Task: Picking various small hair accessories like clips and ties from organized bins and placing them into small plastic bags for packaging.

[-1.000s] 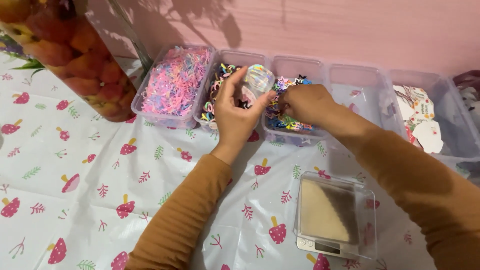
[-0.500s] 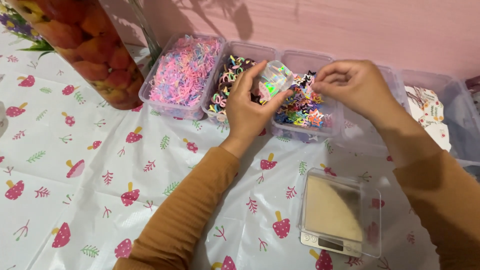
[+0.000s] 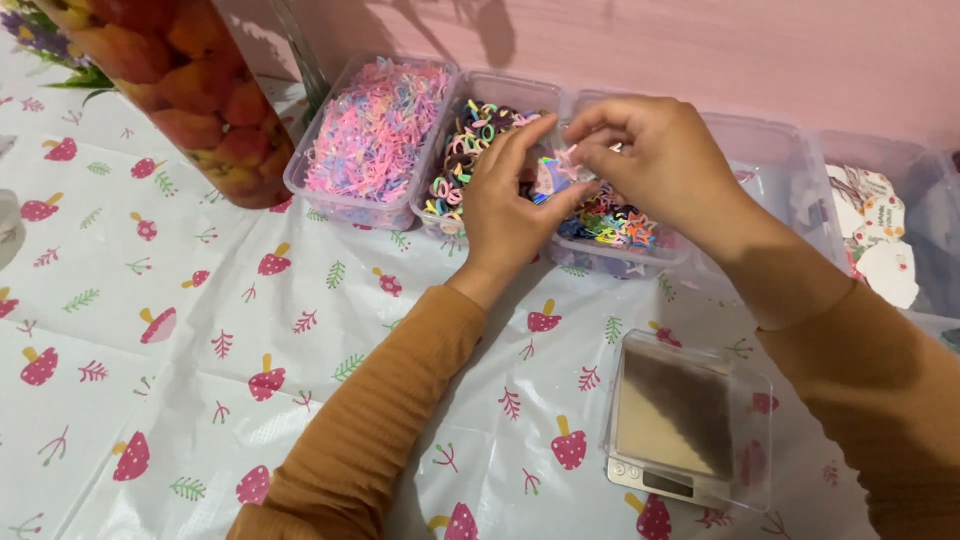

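Note:
My left hand holds a small clear plastic bag above a row of clear bins. My right hand pinches the bag's top edge with thumb and fingers. Small colourful pieces show inside the bag. Right under both hands sits a bin of multicoloured star-shaped clips. To its left stands a bin of dark and bright small hair ties, and further left a bin of pastel pink and blue elastic bands. Both sleeves are mustard brown.
A small digital scale under a clear cover lies near the table's front right. A tall glass jar of orange fruit shapes stands at the back left. More clear bins with white paper tags line the pink wall. The tablecloth has a mushroom print.
My right hand has come from the star clip bin up to the bag and now pinches its top. The view has shifted, moving the bins lower and rightward in frame.

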